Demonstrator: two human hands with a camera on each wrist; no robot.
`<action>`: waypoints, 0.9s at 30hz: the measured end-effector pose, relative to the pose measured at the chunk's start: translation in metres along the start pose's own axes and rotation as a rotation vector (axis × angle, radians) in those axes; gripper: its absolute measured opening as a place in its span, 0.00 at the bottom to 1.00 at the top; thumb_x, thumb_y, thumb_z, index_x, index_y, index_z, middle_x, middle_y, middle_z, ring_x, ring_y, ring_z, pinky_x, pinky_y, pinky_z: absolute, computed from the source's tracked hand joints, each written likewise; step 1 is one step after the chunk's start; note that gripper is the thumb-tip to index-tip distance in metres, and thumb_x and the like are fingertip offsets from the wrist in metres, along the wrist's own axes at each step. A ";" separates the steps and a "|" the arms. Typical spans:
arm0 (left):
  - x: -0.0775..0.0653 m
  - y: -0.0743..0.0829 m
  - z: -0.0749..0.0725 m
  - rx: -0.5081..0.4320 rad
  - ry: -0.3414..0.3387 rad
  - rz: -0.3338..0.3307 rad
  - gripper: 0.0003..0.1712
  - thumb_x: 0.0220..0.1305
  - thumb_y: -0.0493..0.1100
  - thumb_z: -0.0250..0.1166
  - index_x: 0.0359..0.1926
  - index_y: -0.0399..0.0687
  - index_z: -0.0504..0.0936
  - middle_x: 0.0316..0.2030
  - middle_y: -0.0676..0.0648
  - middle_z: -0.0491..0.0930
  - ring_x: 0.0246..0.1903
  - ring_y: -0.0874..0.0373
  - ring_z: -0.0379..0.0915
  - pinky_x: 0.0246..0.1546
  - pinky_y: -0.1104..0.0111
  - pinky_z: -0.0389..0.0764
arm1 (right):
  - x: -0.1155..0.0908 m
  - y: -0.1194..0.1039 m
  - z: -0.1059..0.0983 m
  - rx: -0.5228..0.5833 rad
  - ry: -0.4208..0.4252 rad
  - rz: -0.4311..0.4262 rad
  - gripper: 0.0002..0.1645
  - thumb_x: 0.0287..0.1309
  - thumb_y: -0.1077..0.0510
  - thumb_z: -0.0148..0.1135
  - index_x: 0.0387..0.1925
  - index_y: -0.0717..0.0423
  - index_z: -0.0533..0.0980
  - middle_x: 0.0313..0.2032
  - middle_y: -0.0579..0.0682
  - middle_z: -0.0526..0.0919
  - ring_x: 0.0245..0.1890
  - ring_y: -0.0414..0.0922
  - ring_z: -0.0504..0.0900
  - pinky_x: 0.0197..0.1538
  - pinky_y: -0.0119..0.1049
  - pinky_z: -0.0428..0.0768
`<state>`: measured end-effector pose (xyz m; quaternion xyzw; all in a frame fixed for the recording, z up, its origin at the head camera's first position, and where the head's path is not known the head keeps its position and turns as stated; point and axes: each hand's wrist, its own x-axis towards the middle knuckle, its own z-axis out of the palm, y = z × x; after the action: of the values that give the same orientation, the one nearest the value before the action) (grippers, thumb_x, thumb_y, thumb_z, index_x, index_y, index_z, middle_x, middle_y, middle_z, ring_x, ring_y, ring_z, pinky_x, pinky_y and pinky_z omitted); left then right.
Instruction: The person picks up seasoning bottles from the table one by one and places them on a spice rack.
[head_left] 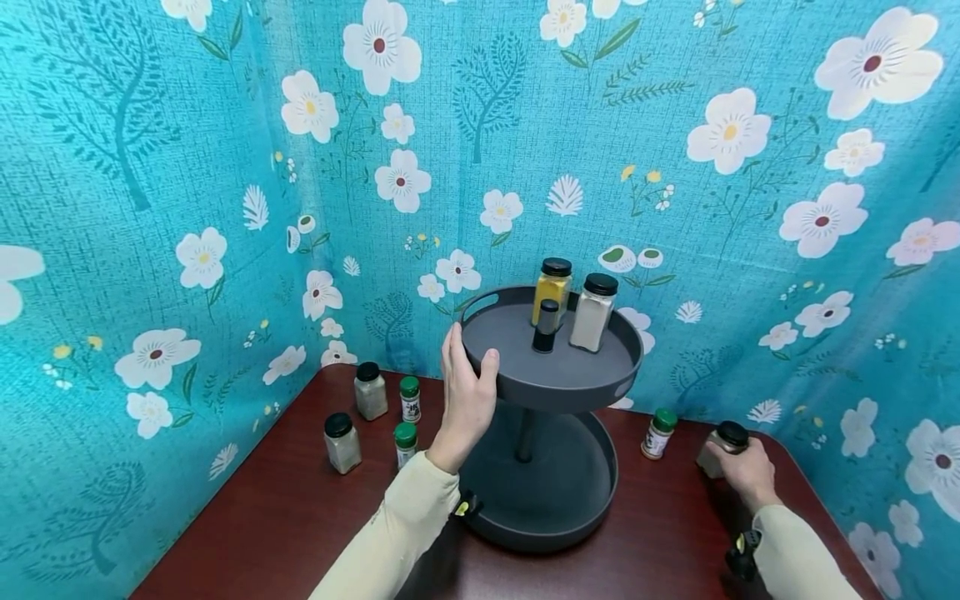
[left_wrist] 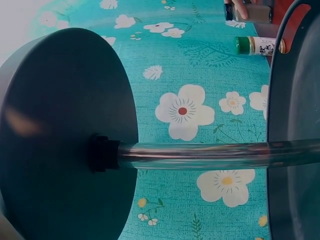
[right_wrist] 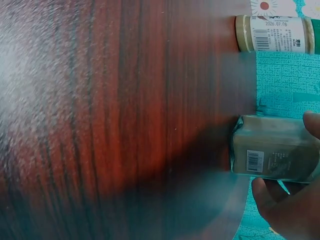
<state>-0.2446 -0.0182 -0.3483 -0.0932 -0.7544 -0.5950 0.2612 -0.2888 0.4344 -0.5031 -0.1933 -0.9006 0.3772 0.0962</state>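
Observation:
A two-tier dark grey turntable rack (head_left: pixel 542 517) stands on the table. My left hand (head_left: pixel 468 392) rests against the outer left side of its upper tray (head_left: pixel 517 354), fingers and thumb pointing up along the wall. In the left wrist view, the rack's central post (left_wrist: pixel 200 156) runs between the tiers. My right hand (head_left: pixel 750 475) grips a square glass spice jar (right_wrist: pixel 275 150) with a black lid, at the table's right side. On the upper tray are a yellow spice jar (head_left: pixel 551 287), a pale spice jar (head_left: pixel 592 317) and a small dark bottle (head_left: pixel 546 329).
A green-lidded spice bottle (head_left: pixel 657 435) stands between the rack and my right hand. Left of the rack are two black-lidded jars (head_left: pixel 342 446) and two green-lidded bottles (head_left: pixel 410 400). Flowered blue cloth (head_left: pixel 420 167) hangs around the reddish-brown table (head_left: pixel 247 517).

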 end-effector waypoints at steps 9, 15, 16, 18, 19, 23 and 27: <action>0.008 -0.005 -0.006 -0.013 -0.070 0.044 0.43 0.66 0.51 0.51 0.74 0.44 0.40 0.72 0.44 0.39 0.70 0.50 0.37 0.65 0.48 0.49 | 0.002 -0.001 0.000 -0.023 0.004 0.001 0.50 0.61 0.41 0.56 0.63 0.78 0.50 0.58 0.78 0.58 0.59 0.71 0.54 0.58 0.63 0.58; 0.010 -0.004 -0.009 -0.012 -0.094 0.041 0.43 0.67 0.52 0.50 0.74 0.45 0.40 0.72 0.45 0.38 0.70 0.50 0.38 0.66 0.48 0.48 | 0.003 0.001 -0.003 -0.037 -0.010 -0.002 0.52 0.60 0.38 0.56 0.64 0.78 0.50 0.59 0.78 0.57 0.59 0.72 0.54 0.58 0.64 0.59; 0.011 -0.004 -0.009 -0.014 -0.092 0.040 0.42 0.68 0.52 0.49 0.74 0.45 0.40 0.72 0.45 0.39 0.70 0.50 0.38 0.66 0.48 0.49 | 0.004 0.002 -0.003 -0.038 -0.013 -0.007 0.53 0.60 0.37 0.55 0.63 0.78 0.50 0.58 0.79 0.58 0.59 0.72 0.54 0.57 0.64 0.60; 0.011 -0.005 -0.008 -0.015 -0.088 0.036 0.40 0.69 0.52 0.48 0.74 0.44 0.42 0.72 0.44 0.40 0.70 0.50 0.39 0.65 0.48 0.49 | 0.003 0.004 -0.004 -0.044 -0.008 -0.018 0.52 0.60 0.37 0.55 0.63 0.78 0.51 0.58 0.78 0.58 0.58 0.72 0.55 0.57 0.64 0.60; 0.012 -0.005 -0.009 -0.017 -0.086 0.031 0.39 0.70 0.53 0.47 0.74 0.44 0.42 0.72 0.44 0.40 0.69 0.49 0.40 0.65 0.48 0.49 | 0.003 0.005 -0.004 -0.045 -0.005 -0.023 0.52 0.60 0.37 0.55 0.63 0.78 0.51 0.58 0.78 0.59 0.58 0.72 0.55 0.57 0.64 0.60; 0.016 -0.008 -0.010 -0.029 -0.085 0.007 0.37 0.71 0.54 0.44 0.74 0.45 0.44 0.72 0.44 0.43 0.69 0.49 0.43 0.65 0.48 0.50 | 0.001 0.006 -0.004 -0.041 0.009 -0.024 0.51 0.61 0.37 0.54 0.63 0.78 0.51 0.57 0.78 0.59 0.58 0.71 0.57 0.56 0.63 0.61; 0.024 -0.011 -0.013 -0.068 -0.097 -0.019 0.36 0.72 0.55 0.43 0.74 0.46 0.45 0.72 0.44 0.44 0.69 0.49 0.43 0.65 0.48 0.50 | -0.003 0.003 -0.005 -0.017 0.027 -0.029 0.52 0.60 0.35 0.53 0.62 0.78 0.52 0.56 0.78 0.61 0.55 0.70 0.60 0.53 0.63 0.64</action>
<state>-0.2663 -0.0372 -0.3437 -0.1237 -0.7464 -0.6175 0.2151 -0.2835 0.4384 -0.5018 -0.1859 -0.9051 0.3655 0.1122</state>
